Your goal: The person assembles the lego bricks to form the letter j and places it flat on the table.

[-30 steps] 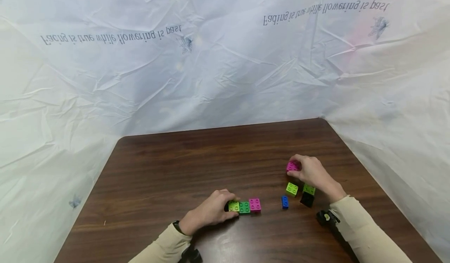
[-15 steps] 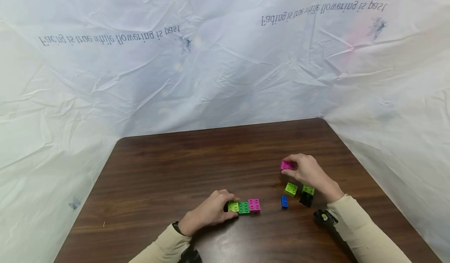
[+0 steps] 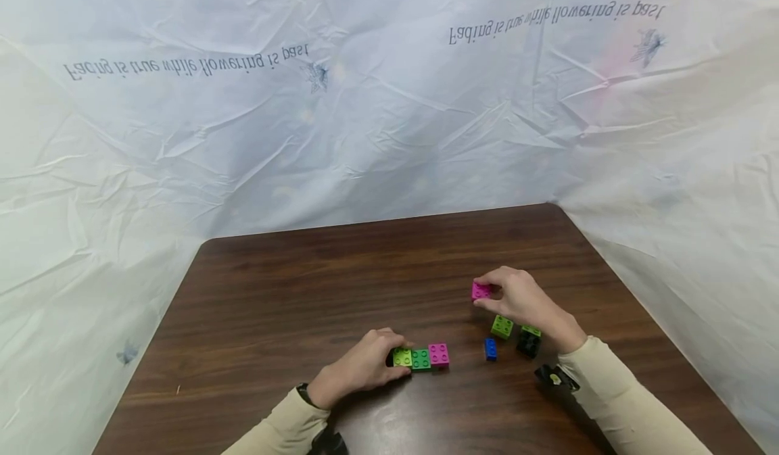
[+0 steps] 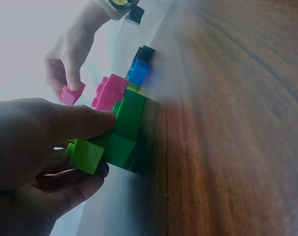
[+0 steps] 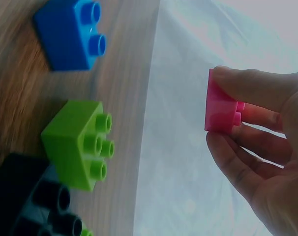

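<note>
On the brown table [image 3: 292,306] lies a row of joined bricks: lime [image 3: 402,357], green [image 3: 420,359] and pink [image 3: 439,354]. My left hand [image 3: 365,366] grips the row's lime end [image 4: 87,153], thumb on top. My right hand [image 3: 517,297] pinches a small pink brick [image 3: 481,291] above the table, right of the row; the right wrist view shows that pink brick [image 5: 219,109] between thumb and fingers. Below it lie a loose lime brick [image 3: 502,326], a blue brick [image 3: 489,349] and a black brick [image 3: 527,343] with a lime one on top.
A creased white sheet [image 3: 365,103] with printed text stands behind and beside the table. The table's far edge and right corner [image 3: 550,206] are close to the sheet. A dark wrist-worn device [image 3: 550,377] shows by my right sleeve.
My right hand has carried the small pink brick leftward, away from the loose bricks and closer to the row. My left hand has stayed on the row.
</note>
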### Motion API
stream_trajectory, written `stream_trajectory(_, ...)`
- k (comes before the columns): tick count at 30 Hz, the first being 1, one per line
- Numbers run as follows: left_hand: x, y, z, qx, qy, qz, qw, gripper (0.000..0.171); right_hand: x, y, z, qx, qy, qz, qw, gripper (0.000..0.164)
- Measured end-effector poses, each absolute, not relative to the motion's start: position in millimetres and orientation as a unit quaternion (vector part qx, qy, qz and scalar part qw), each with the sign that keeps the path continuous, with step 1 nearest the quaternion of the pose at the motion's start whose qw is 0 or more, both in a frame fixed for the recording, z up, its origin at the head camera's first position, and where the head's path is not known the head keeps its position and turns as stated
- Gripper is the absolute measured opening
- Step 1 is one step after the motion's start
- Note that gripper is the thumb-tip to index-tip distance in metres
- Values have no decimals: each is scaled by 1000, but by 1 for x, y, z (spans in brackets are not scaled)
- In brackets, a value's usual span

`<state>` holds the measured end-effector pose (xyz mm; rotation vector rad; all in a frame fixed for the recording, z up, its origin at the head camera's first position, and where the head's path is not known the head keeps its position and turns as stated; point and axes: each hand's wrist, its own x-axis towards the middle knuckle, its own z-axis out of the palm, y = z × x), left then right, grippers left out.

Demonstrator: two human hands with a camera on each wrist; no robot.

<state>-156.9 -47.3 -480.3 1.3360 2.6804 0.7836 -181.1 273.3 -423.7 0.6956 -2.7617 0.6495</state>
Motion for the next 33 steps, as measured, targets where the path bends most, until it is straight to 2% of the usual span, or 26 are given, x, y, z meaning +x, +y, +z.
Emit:
stream_trajectory(25,-156,-48,-480,423,866,264,34,33,-177,241,-424,334,-905,244,102,28)
stream_trajectory(33,-157,-47,-481,421,867,264,34,33,-175,235,-427,355,-898,251,75,27)
